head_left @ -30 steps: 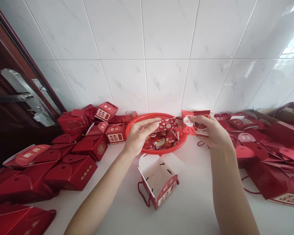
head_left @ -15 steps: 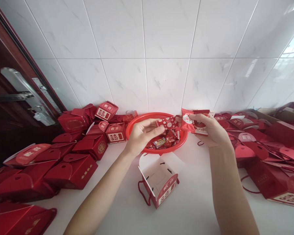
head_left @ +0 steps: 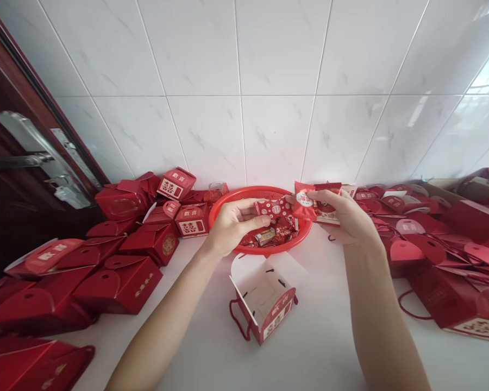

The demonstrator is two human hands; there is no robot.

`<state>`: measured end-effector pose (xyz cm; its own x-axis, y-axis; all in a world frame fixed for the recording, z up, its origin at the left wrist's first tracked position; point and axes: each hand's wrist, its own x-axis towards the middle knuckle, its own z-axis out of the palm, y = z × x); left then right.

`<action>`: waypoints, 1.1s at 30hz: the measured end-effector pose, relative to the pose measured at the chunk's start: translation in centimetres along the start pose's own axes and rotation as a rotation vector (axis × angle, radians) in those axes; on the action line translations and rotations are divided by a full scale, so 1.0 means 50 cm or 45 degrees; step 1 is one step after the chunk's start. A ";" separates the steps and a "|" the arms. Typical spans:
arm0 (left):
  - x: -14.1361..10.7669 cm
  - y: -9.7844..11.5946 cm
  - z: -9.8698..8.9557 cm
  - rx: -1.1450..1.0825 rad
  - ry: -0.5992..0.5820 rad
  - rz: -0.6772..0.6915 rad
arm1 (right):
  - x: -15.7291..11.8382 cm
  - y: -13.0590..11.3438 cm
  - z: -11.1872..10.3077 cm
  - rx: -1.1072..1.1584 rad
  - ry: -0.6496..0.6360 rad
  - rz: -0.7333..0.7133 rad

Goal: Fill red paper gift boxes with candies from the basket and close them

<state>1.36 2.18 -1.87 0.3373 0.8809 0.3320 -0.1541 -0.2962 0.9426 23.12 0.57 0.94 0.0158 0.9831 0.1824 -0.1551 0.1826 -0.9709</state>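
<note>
Over the left part of a red plastic basket (head_left: 218, 209), my left hand (head_left: 230, 225) pinches a red packet with white dots (head_left: 275, 208). Right of the basket, my right hand (head_left: 346, 217) grips red wrapped packets (head_left: 304, 200), one with a round white label in front and darker ones behind. The two hands' packets nearly meet; whether they touch is unclear. Inside the basket lie several wrapped sweets (head_left: 265, 237), partly covered by the left hand's packet. In front of the basket stands an open red and white box (head_left: 264, 298), its flaps up and cords at its sides.
Closed red boxes (head_left: 118, 285) crowd the left of the white table (head_left: 204, 347). More red boxes (head_left: 456, 298) are heaped on the right, beside a cardboard carton (head_left: 444, 191). A tiled wall (head_left: 277, 130) rises behind, with a dark door (head_left: 8, 206) at the left.
My right hand and its packets have shifted a little left, closer to my left hand. The left hand has moved slightly left with its packet. The open box stays put.
</note>
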 end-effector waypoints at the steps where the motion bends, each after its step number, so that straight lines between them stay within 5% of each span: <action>1: 0.000 -0.001 0.000 -0.003 0.018 0.006 | -0.001 -0.001 0.002 0.026 -0.002 0.017; 11: -0.001 -0.014 0.011 0.043 0.192 -0.006 | -0.009 0.000 0.015 0.142 -0.086 0.070; 21: 0.002 -0.018 0.000 0.065 0.165 0.010 | -0.026 -0.033 0.011 -0.013 -0.153 0.143; 33: 0.004 -0.014 -0.012 0.137 0.085 0.077 | -0.020 -0.015 0.005 -0.037 -0.221 0.080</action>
<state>1.00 2.79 -2.51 0.2676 0.8817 0.3885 -0.0707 -0.3841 0.9206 22.95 -0.55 1.50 -0.1638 0.9761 0.1428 -0.1222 0.1235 -0.9848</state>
